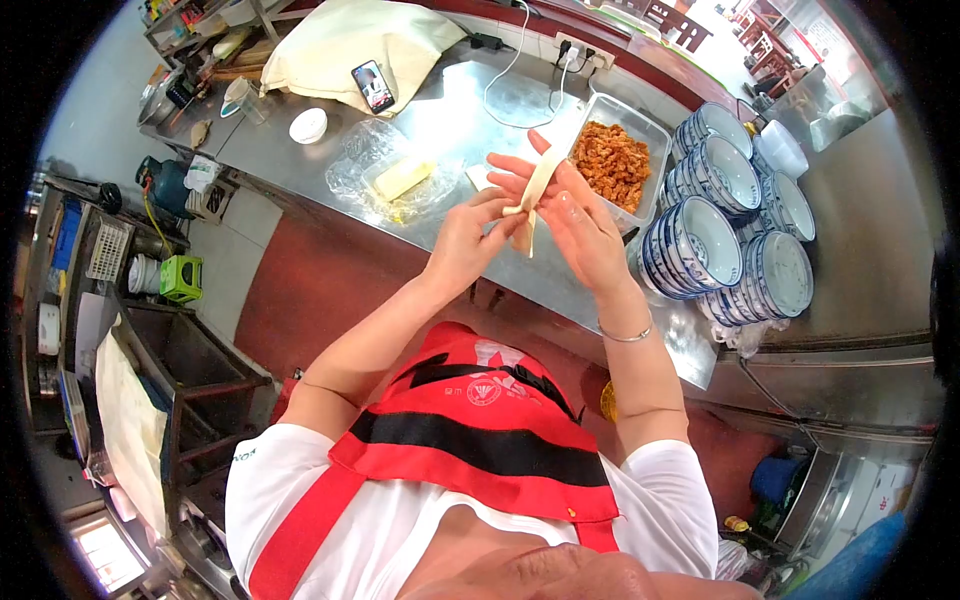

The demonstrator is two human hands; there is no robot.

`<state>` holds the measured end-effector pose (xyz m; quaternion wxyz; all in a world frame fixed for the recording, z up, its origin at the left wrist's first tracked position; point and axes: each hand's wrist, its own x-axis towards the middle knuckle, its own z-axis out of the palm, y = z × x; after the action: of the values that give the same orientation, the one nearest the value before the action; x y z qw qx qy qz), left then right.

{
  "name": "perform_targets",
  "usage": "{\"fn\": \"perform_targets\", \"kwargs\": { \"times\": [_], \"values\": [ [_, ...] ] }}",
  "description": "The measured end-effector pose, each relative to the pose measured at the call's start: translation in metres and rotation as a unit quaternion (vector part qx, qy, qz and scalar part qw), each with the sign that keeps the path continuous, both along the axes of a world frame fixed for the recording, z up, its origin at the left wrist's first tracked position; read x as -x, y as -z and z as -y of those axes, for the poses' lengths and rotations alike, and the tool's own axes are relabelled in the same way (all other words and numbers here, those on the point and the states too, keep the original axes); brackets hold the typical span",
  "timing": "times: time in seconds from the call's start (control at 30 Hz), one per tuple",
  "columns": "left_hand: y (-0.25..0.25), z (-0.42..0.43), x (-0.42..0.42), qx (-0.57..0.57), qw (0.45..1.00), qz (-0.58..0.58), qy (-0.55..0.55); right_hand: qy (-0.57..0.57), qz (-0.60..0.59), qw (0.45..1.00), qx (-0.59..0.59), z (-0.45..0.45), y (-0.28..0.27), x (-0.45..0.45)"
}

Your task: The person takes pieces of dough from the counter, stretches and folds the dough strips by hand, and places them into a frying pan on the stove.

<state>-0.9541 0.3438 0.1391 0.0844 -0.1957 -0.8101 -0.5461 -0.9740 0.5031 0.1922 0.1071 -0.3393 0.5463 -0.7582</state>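
A pale, flat strip like dough (542, 180) lies across the spread fingers of my right hand (582, 225), which is held palm up above the metal counter. Its lower end hangs below the palm. My left hand (465, 240) pinches the strip near its lower part, fingers and thumb closed on it. Just beyond my right hand stands a clear plastic tub (648, 140) filled with a reddish-brown chunky food (610, 165). To the left, a pale yellow block (403, 179) rests on crumpled clear plastic wrap (358, 160).
Several stacks of blue-and-white bowls (712, 245) stand right of the tub. A phone (373, 87) leans on a cream cloth (350, 40) at the back. A white cable (492, 95) runs across the metal counter (260, 150). A small white bowl (308, 125) sits at left.
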Motion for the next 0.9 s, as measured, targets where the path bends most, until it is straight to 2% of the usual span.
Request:
{"fn": "perform_targets", "kwargs": {
  "times": [0.07,0.2,0.27,0.3,0.37,0.4,0.47,0.5,0.57,0.63,0.7,0.77,0.8,0.87,0.9],
  "values": [
    [-0.001,-0.003,-0.002,-0.013,0.996,-0.054,-0.074,0.019,0.004,1.000,0.013,-0.002,-0.002,0.000],
    [-0.009,-0.003,-0.010,-0.075,0.993,-0.026,-0.092,0.085,0.051,0.993,0.064,-0.008,0.002,0.004],
    [0.001,0.007,-0.010,-0.197,0.967,0.153,-0.045,0.084,0.081,0.989,0.092,-0.009,-0.001,0.004],
    [0.004,0.009,-0.009,-0.197,0.967,0.153,-0.045,0.094,0.111,0.982,0.121,-0.010,-0.003,0.005],
    [0.010,0.013,-0.007,-0.458,0.853,0.247,-0.044,0.103,0.141,0.973,0.149,-0.014,-0.004,0.008],
    [0.016,0.018,-0.006,-0.458,0.853,0.247,-0.044,0.102,0.142,0.973,0.152,-0.017,-0.004,0.010],
    [0.029,0.030,-0.006,-0.544,0.782,0.303,-0.030,0.101,0.142,0.972,0.154,-0.019,-0.005,0.013],
    [0.035,0.033,-0.006,-0.544,0.782,0.303,-0.029,0.123,0.133,0.977,0.113,-0.019,-0.008,0.013],
    [0.044,0.037,-0.009,-0.588,0.735,0.335,-0.048,0.144,0.125,0.979,0.070,-0.021,-0.015,0.014],
    [0.054,0.045,-0.011,-0.584,0.744,0.321,-0.047,0.217,0.011,0.975,-0.049,-0.021,-0.022,0.014],
    [0.060,0.048,-0.009,-0.580,0.753,0.307,-0.045,0.199,-0.001,0.977,-0.073,-0.027,-0.027,0.017],
    [0.062,0.049,-0.002,-0.383,0.856,0.335,-0.092,0.179,-0.013,0.979,-0.098,-0.029,-0.030,0.019],
    [0.067,0.049,0.002,-0.384,0.856,0.334,-0.093,0.179,-0.018,0.976,-0.122,-0.029,-0.031,0.020],
    [0.081,0.043,0.013,-0.255,0.921,0.291,-0.040,0.177,-0.026,0.973,-0.145,-0.027,-0.032,0.020],
    [0.083,0.038,0.020,-0.221,0.933,0.280,-0.044,0.175,-0.016,0.975,-0.140,-0.026,-0.032,0.019]
  ]
}}
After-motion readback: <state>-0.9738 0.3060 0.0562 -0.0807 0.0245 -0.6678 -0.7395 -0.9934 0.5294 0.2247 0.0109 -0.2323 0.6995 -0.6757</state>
